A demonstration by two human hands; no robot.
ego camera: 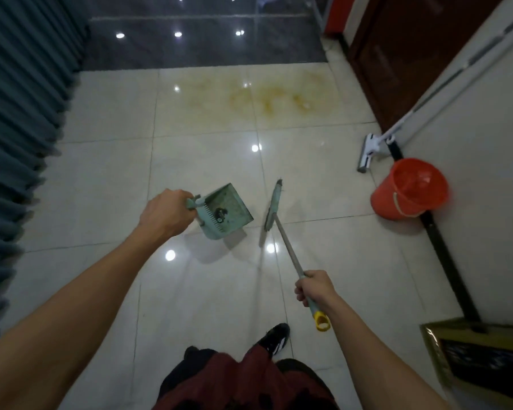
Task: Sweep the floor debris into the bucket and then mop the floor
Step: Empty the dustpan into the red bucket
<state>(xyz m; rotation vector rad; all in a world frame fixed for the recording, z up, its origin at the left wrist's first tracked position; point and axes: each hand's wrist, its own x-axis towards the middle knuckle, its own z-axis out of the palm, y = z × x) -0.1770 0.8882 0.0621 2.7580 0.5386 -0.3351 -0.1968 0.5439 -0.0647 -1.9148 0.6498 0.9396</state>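
On the glossy pale tiled floor (107,119), mid-area: one teal dustpan (226,213), lifted and tilted, its shadow cast on the tiles beneath; dark debris (220,215) lies inside, close to the comb teeth at the handle end. Left hand (166,213): fingers curled tight round the dustpan's handle. Just to the right of the pan, apart from it: one broom (273,206), teal head edge-on to the camera, pale shaft slanting back to a yellow end cap (322,321). Right hand (317,289): fist wrapped round the shaft just above that cap. Toward the floor's right edge, against the white wall (492,137): one orange bucket (409,189) (upright, interior contents not discernible), and just beyond it one flat mop (370,152), white head on the tiles, handle leaning up the wall. Far edge of the floor: yellowish stain (267,99) across the tiles, then a strip of dark tiling. Left edge: blue-grey pleated curtain (18,128). Right far corner: dark brown door (403,54). Near edge: one black shoe (274,338) and dark red garment of the person.
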